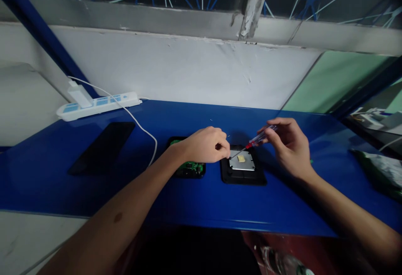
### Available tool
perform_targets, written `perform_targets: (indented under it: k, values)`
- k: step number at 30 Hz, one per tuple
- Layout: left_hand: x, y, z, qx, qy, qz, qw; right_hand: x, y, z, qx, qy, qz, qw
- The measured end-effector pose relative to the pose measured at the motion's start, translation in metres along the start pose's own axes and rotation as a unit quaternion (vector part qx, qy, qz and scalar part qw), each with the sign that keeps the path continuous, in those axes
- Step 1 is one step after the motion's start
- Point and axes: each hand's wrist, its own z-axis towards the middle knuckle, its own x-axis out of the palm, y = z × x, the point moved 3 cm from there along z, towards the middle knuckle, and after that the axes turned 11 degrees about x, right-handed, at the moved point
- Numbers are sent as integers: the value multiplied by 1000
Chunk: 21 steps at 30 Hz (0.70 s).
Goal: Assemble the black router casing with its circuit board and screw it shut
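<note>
My right hand point(290, 145) grips a screwdriver point(259, 137) with a clear handle and a red collar. Its thin shaft slants down to the left, the tip at the upper left part of a silver metal plate point(248, 164). That plate lies on a black square cover point(245, 179) and carries a small yellowish pad point(241, 158). Closed, with fingertips pinched at the cover's left edge near the screwdriver tip, is my left hand point(209, 145); what it pinches is hidden. Beneath my left wrist sits a black casing with a green circuit board point(192, 167), partly covered.
A dark flat slab point(102, 147) lies at left on the blue table point(201, 204). Behind it stands a white power strip point(100, 104) with a plugged-in adapter point(80, 95) and a trailing white cable point(138, 122). A dark green and white bag point(381, 168) is at far right.
</note>
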Motion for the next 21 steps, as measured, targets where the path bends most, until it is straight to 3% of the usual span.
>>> perform_targets:
  k: [21]
  values:
    - [-2, -8, 3, -17, 21, 8, 1000, -1, -3, -1, 15, 19, 2, 1000]
